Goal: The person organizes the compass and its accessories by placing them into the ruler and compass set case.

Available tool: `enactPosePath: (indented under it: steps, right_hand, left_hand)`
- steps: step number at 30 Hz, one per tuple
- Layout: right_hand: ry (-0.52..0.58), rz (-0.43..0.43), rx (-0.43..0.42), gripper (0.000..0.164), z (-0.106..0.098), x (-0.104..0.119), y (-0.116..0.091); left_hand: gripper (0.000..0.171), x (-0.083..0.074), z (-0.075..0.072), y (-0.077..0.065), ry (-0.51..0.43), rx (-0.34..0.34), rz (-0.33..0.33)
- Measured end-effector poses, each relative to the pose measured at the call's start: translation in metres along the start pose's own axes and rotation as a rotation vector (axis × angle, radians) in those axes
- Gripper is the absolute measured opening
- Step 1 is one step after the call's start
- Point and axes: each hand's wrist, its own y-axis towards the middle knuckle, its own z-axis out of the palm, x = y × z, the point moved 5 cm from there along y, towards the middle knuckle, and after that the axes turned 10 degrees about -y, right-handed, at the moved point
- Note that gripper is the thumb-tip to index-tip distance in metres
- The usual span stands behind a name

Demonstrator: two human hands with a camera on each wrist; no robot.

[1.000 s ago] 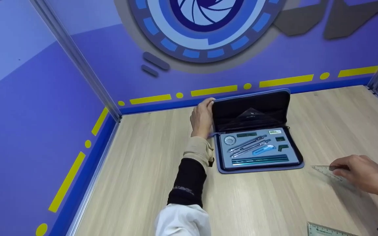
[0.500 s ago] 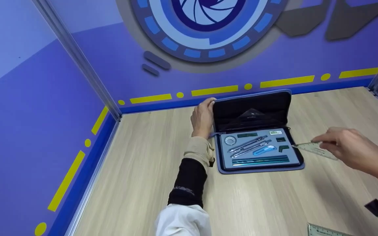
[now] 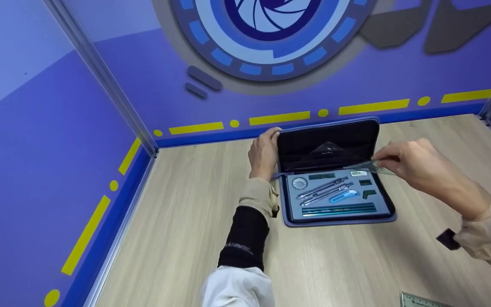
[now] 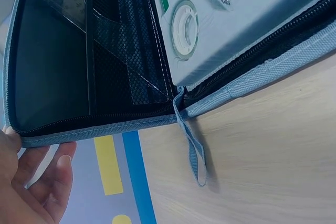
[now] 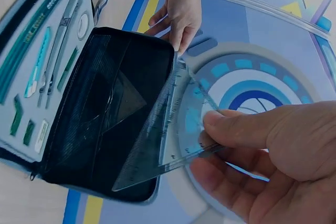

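Observation:
A zip-up drawing-set case [image 3: 339, 224] lies on the table with its lid [image 3: 301, 138] raised. My left hand [image 3: 263, 154] grips the lid's upper left corner between thumb and fingers. Between thumb and fingers of my right hand [image 3: 424, 168] is a clear set square [image 5: 149, 148], held at the lid's right side. Another clear triangle [image 5: 128, 100] sits in the lid's mesh pocket. The grey tray holds a tape roll [image 3: 299, 183], two slim silver drawing tools [image 3: 322, 189], a blue utility knife [image 3: 344, 196], dark green pencils [image 3: 339, 209] and small green pieces.
Part of a clear scaled ruler or square [image 3: 420, 301] shows at the bottom edge of the head view. A blue printed wall [image 3: 211, 106] stands behind the case. A fabric loop [image 4: 194, 150] hangs at the case's hinge.
My right hand has carried the set square leftward and away from me, from the table's right side to the lid. The left hand stays on the lid corner.

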Motion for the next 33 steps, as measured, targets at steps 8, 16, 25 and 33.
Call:
enactPosePath:
  steps: [8, 16, 25, 33]
  right_hand:
    - [0.049, -0.043, -0.049, 0.024, 0.018, 0.012, 0.032]
    - [0.081, -0.069, -0.070, 0.020, 0.045, 0.019, 0.056]
    - [0.053, -0.004, -0.001, 0.014, 0.080, 0.022, 0.081]
    - [0.037, 0.012, 0.057, 0.015, 0.107, 0.023, 0.100]
  left_hand:
    - [0.028, 0.000, 0.000, 0.000, -0.007, 0.010, 0.000]
    - [0.029, -0.001, -0.001, -0.002, 0.011, 0.010, 0.003]
    - [0.029, -0.001, -0.002, -0.003, 0.008, 0.001, 0.014]
    - [0.028, 0.000, 0.000, -0.002, 0.015, 0.001, -0.001]
